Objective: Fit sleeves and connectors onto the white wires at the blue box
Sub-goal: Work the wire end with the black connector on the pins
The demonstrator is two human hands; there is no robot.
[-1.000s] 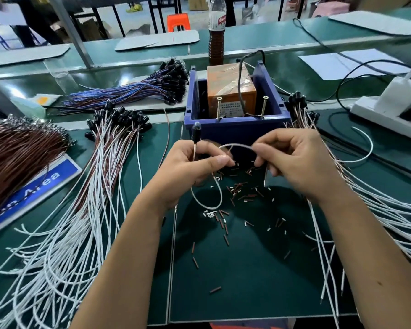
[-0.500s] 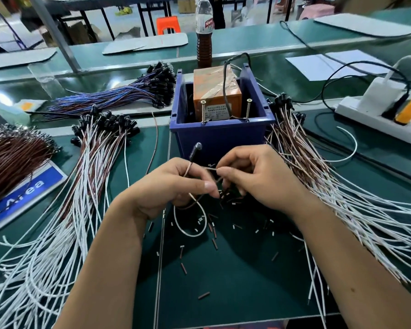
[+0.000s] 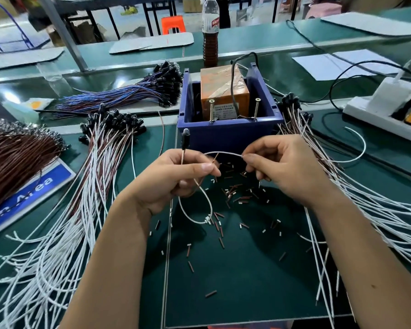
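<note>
left hand [image 3: 176,179] pinching white wire [image 3: 223,153] with black connector [image 3: 184,138] sticking up, right hand [image 3: 278,167] pinching wire's other end, wire arched between them just in front of blue box [image 3: 228,136], sleeves [image 3: 233,198] scattered on mat [image 3: 247,281] centre

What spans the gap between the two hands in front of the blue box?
In the head view, an arc of white wire runs from the left hand to the right hand; behind it is the blue box.
</note>
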